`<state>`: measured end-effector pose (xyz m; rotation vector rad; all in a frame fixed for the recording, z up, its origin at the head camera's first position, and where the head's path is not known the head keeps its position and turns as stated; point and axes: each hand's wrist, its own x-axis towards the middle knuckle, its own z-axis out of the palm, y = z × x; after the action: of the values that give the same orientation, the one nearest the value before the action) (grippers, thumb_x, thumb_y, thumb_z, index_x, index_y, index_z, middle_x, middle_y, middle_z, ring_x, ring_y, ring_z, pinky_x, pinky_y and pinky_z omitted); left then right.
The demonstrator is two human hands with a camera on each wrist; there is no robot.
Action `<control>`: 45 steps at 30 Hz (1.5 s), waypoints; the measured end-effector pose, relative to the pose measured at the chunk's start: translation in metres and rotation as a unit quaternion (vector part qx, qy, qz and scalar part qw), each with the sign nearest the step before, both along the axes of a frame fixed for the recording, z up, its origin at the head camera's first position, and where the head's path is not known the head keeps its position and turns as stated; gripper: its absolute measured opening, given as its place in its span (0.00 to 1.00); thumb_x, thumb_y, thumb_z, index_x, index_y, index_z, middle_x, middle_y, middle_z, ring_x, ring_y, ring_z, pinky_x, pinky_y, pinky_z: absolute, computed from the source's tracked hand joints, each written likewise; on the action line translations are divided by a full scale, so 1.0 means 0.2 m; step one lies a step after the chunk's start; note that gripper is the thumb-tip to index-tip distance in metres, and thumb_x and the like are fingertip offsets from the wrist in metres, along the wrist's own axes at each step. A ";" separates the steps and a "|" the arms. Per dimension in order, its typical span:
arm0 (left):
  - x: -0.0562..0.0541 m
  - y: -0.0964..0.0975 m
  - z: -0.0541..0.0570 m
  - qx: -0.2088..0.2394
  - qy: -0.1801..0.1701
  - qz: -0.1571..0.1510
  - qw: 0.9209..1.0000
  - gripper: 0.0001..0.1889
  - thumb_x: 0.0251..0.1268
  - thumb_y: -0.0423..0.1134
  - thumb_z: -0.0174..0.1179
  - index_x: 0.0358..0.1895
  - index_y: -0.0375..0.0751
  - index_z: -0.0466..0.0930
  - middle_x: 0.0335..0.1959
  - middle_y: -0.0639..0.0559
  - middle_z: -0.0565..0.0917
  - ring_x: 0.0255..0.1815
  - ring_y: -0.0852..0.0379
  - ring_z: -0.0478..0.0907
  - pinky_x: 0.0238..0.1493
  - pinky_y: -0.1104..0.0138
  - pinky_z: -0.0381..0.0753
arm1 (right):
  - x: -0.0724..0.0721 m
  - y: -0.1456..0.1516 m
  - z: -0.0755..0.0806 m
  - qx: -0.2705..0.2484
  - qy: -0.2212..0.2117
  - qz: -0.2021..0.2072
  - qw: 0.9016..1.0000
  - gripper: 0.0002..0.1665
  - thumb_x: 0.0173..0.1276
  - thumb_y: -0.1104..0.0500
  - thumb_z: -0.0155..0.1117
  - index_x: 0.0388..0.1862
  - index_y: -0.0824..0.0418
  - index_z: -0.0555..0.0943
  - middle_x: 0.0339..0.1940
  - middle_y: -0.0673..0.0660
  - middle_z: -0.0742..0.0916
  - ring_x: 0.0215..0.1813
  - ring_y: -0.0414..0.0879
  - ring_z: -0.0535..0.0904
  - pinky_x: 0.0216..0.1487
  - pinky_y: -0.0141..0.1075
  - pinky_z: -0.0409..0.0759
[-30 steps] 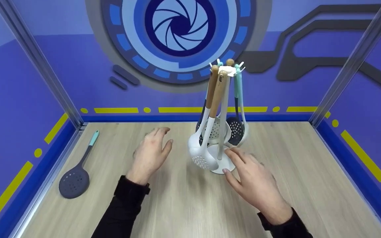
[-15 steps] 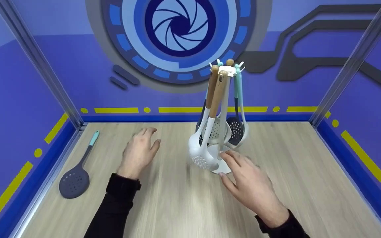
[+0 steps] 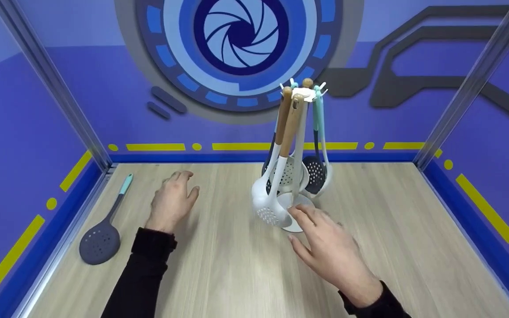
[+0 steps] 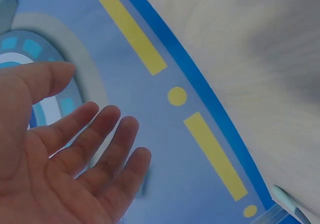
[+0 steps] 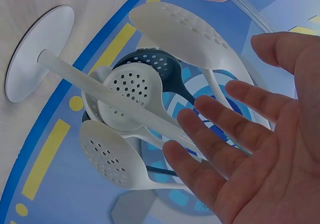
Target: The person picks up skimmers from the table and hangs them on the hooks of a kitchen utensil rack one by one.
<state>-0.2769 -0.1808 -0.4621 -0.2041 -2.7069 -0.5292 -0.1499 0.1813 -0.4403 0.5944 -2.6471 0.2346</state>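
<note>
A white utensil stand (image 3: 299, 145) holds several hanging kitchen tools right of the table's middle. At its front hang a white slotted spoon (image 3: 272, 214) and a white ladle (image 3: 260, 187), both with wooden handles. Behind them is a dark skimmer (image 3: 314, 174). My right hand (image 3: 329, 245) hovers before the stand's round base, fingers spread and holding nothing; in the right wrist view its palm (image 5: 270, 169) faces the tools. My left hand (image 3: 170, 203) is between the stand and a dark grey slotted turner (image 3: 100, 244) with a mint handle, its fingers loosely bent and holding nothing.
The wooden table (image 3: 232, 274) is bounded by a blue-purple back wall (image 3: 232, 132) and side walls. Metal posts, including the left post (image 3: 60, 88), rise at the back corners. The grey turner lies flat near the left edge.
My left hand has moved left, away from the stand and toward the grey turner. My right hand has shifted slightly left and nearer to me. The stand and its tools have not moved.
</note>
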 end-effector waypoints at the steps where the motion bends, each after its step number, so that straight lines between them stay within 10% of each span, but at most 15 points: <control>1: 0.00 -0.01 0.00 -0.002 -0.004 0.002 1.000 0.23 0.62 0.49 0.58 0.58 0.44 0.72 0.53 0.45 0.78 0.50 0.42 0.77 0.38 0.47 0.78 | 0.00 0.00 0.00 0.000 -0.003 0.001 1.000 0.35 0.63 0.40 0.57 0.68 0.44 0.64 0.61 0.49 0.76 0.59 0.46 0.74 0.49 0.47 0.79; 45: -0.08 -0.43 -0.16 -0.042 -0.102 0.068 0.992 0.24 0.63 0.47 0.55 0.58 0.35 0.71 0.52 0.34 0.75 0.47 0.33 0.75 0.36 0.43 0.76 | 0.06 -0.07 -0.05 0.040 0.019 0.043 0.998 0.34 0.61 0.38 0.57 0.66 0.44 0.67 0.67 0.47 0.71 0.67 0.45 0.67 0.52 0.49 0.76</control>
<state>-0.2923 -0.2664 -0.4931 0.0142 -2.9184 -0.4184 -0.1372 0.1681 -0.4512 0.7335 -2.6066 0.1410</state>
